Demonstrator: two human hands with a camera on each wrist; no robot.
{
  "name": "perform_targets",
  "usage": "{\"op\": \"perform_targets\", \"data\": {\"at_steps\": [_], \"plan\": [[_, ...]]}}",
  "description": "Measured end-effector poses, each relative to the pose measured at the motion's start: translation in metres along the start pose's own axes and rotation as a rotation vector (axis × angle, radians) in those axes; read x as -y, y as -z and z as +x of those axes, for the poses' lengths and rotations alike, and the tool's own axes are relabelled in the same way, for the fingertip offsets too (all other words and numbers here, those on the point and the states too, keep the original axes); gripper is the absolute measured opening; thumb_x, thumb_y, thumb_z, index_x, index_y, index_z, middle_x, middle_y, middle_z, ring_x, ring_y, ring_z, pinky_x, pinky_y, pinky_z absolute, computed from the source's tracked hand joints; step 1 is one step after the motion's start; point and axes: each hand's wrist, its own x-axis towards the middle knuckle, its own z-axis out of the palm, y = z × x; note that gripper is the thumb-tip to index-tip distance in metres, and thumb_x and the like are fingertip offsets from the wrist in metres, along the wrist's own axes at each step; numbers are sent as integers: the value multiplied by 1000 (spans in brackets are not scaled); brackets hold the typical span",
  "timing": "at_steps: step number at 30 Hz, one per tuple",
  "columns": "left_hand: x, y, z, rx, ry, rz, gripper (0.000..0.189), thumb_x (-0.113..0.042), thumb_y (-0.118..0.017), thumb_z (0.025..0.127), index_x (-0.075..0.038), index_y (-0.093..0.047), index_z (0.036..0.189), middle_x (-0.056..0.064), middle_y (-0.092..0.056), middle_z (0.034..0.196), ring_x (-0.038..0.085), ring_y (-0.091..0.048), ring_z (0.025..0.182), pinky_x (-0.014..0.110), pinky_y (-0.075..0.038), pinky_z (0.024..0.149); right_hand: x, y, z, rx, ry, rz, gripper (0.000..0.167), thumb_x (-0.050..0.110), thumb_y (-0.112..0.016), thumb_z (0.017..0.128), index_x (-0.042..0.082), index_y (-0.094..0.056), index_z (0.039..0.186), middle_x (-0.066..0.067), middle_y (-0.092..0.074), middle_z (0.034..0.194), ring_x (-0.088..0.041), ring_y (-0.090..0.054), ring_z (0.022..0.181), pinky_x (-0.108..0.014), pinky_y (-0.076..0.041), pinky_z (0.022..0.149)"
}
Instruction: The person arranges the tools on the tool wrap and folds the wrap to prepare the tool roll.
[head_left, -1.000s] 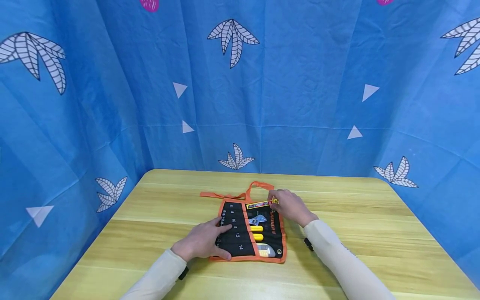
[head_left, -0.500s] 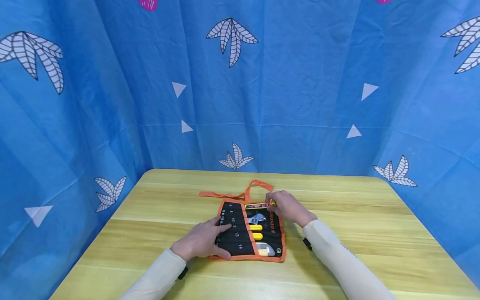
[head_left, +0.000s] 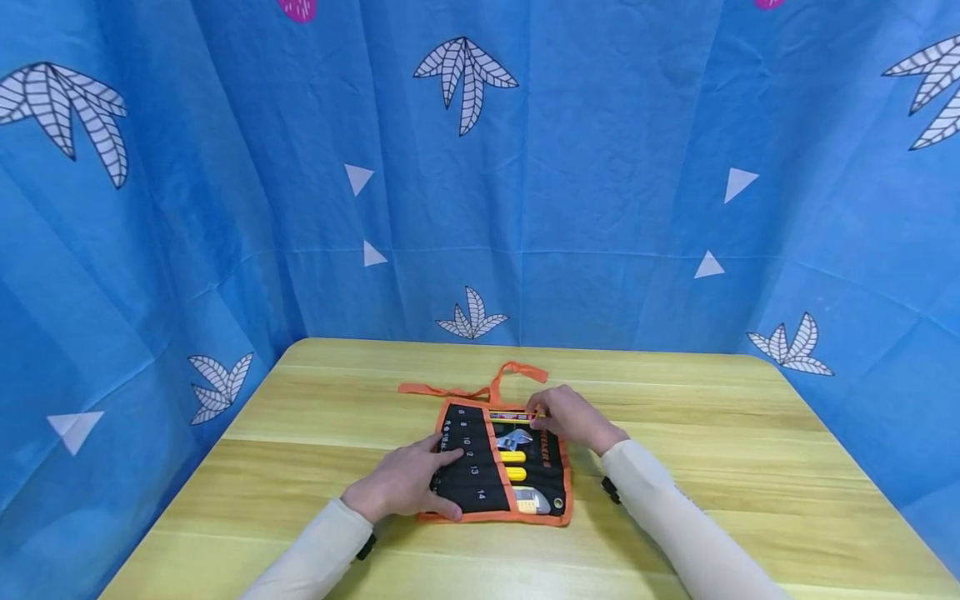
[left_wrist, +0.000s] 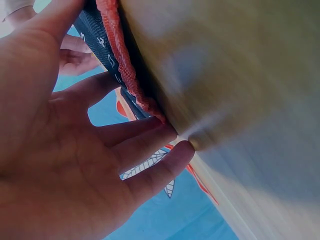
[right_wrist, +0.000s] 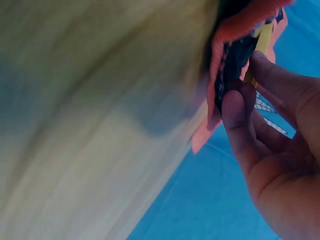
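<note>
A black tool roll (head_left: 471, 487) with orange edging lies spread on the table. My left hand (head_left: 408, 479) rests on its left part, fingers spread over the numbered pockets and thumb at the near edge. In the left wrist view, straight fingers reach along the roll's orange edging (left_wrist: 125, 67). At the roll's far right corner, my right hand (head_left: 573, 414) pinches the end of a slim yellow-edged tool (head_left: 510, 416) with a red and dark label. Its other end is hidden in the top pocket. In the right wrist view, thumb and fingers hold that yellow tool (right_wrist: 264, 40).
An adjustable wrench (head_left: 515, 439), yellow handles (head_left: 514, 473) and a utility knife (head_left: 532, 501) stick out of the other pockets. Orange tie straps (head_left: 495, 387) trail across the wooden table (head_left: 337, 383) behind the roll. A blue patterned curtain (head_left: 600, 208) hangs behind the table.
The right hand has moved slightly left, and the slim yellow tool has swung level with the pocket and slid further into it. The left hand has stayed in place.
</note>
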Motion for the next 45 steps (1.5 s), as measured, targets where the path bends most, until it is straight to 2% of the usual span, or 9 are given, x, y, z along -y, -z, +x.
{"op": "perform_targets", "data": {"at_steps": [3, 5, 9, 12, 20, 27, 45], "plan": [[0, -1, 0, 0, -3, 3, 93, -64, -82, 74, -20, -54, 151, 25, -39, 159, 45, -46, 140, 58, -44, 109, 0, -5, 2, -6, 7, 0, 12, 10, -75, 94, 8, -77, 105, 1, -68, 87, -12, -55, 74, -31, -50, 68], [0, -1, 0, -2, -4, 3, 93, -65, -82, 74, -20, -54, 151, 25, -39, 158, 44, -47, 140, 58, -45, 109, 1, -6, 3, -16, 4, -5, 13, 9, -75, 93, 8, -77, 106, 0, -69, 89, -14, -57, 76, -32, -52, 69], [0, -1, -1, -4, -4, 1, 93, -65, -82, 74, -20, -54, 150, 25, -39, 158, 44, -47, 140, 57, -45, 109, 2, -8, 5, -32, -26, -3, 18, 6, -76, 92, 8, -76, 110, -4, -73, 103, -18, -67, 92, -38, -58, 81], [1, -1, -1, -1, -1, -5, 92, -65, -82, 74, -20, -54, 150, 25, -39, 159, 44, -46, 141, 57, -44, 110, 1, -8, 4, -35, -45, 3, 20, 2, -76, 90, 7, -75, 110, -5, -72, 103, -19, -67, 95, -39, -58, 82], [0, 0, -2, 3, 5, -7, 92, -64, -82, 74, -20, -54, 150, 25, -39, 159, 44, -46, 141, 57, -44, 110, 0, -4, 0, -15, -106, 19, 18, 1, -75, 91, 7, -73, 108, 0, -66, 87, -12, -60, 78, -35, -57, 74], [0, -1, -1, 2, 9, -11, 93, -64, -83, 74, -21, -54, 151, 25, -38, 159, 44, -46, 141, 57, -44, 110, 1, -6, 2, -30, -113, -6, 17, 2, -75, 92, 10, -74, 106, -3, -71, 90, -14, -65, 79, -34, -59, 71], [1, 0, -1, 7, 2, -5, 93, -65, -82, 75, -20, -53, 151, 24, -38, 160, 44, -46, 141, 57, -44, 111, 9, -11, 9, -36, -89, -9, 18, 1, -76, 91, 9, -74, 106, -5, -73, 92, -14, -64, 76, -35, -59, 73]]}}
